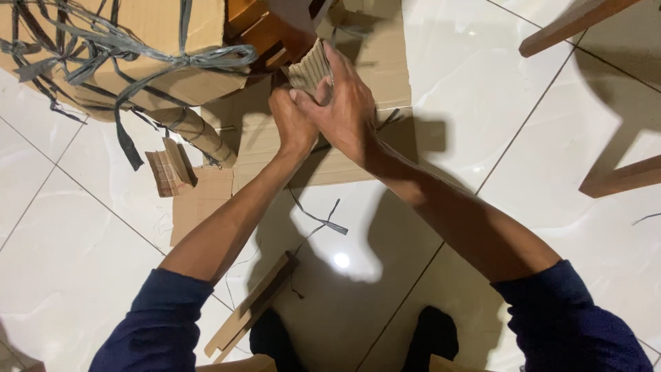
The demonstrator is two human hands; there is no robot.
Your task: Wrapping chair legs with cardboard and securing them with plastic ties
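Note:
Both my hands meet over the floor at upper centre. My right hand (348, 103) wraps over a small folded wad of corrugated cardboard (311, 67), fingers closed on it. My left hand (290, 122) presses against the right from below, gripping the same wad's lower side. Under the hands lies a flat cardboard sheet (385, 62) on the white tiled floor. Both forearms are bare, with dark blue sleeves near the bottom edge.
A large cardboard box (148, 58) bound with grey plastic strapping (124, 48) sits upper left, a cardboard roll (200, 134) leaning below it. Cardboard scraps (172, 169), a strip (251, 306) and a loose strap piece (320, 219) lie about. Wooden furniture legs (620, 179) stand right.

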